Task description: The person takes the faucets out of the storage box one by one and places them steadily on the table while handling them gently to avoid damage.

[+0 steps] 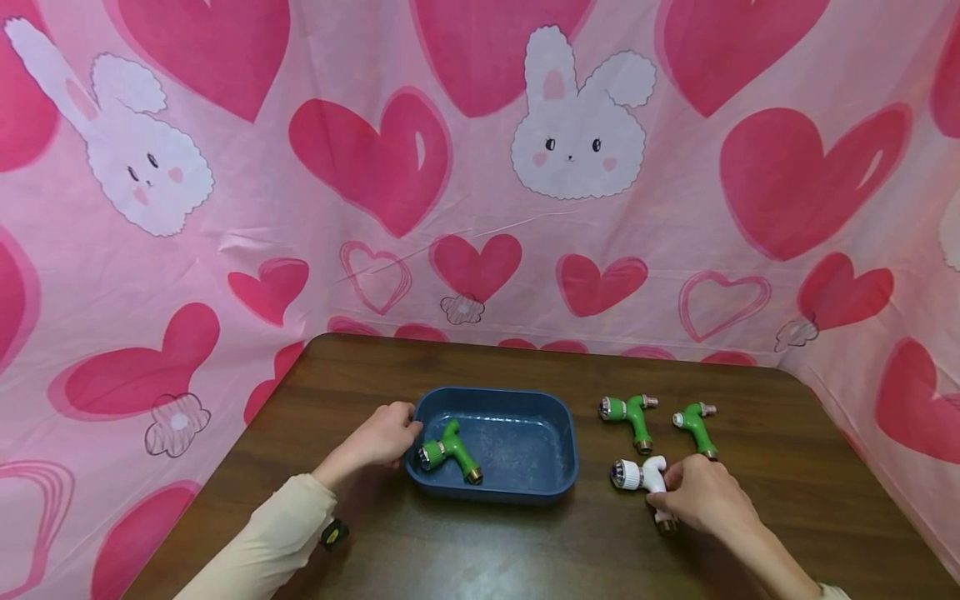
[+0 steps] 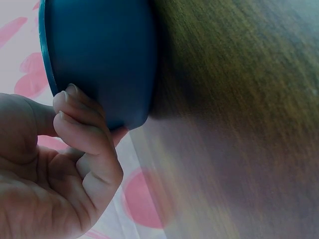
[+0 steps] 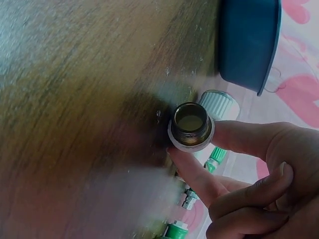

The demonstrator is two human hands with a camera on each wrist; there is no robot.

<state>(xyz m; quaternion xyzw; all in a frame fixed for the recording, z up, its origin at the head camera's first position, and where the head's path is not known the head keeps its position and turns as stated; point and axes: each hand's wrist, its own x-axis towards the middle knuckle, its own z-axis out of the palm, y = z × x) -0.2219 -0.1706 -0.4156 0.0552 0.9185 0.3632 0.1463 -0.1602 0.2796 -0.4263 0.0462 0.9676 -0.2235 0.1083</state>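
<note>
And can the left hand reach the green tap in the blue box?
Probably yes: the left hand is at the left end of the blue box, the green tap lies just inside there, and nothing covers the open top.

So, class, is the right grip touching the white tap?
Touching: the right wrist view shows the right grip pinching the white tap from two sides.

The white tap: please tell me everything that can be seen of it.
The white tap has a branched body, a ribbed knob with a shiny metallic-looking cap, and an open, threaded, brass-coloured end. The knob points towards the blue tray, the threaded end towards the wearer. The right hand pinches it near that end. Contact with the table is unclear.
</note>
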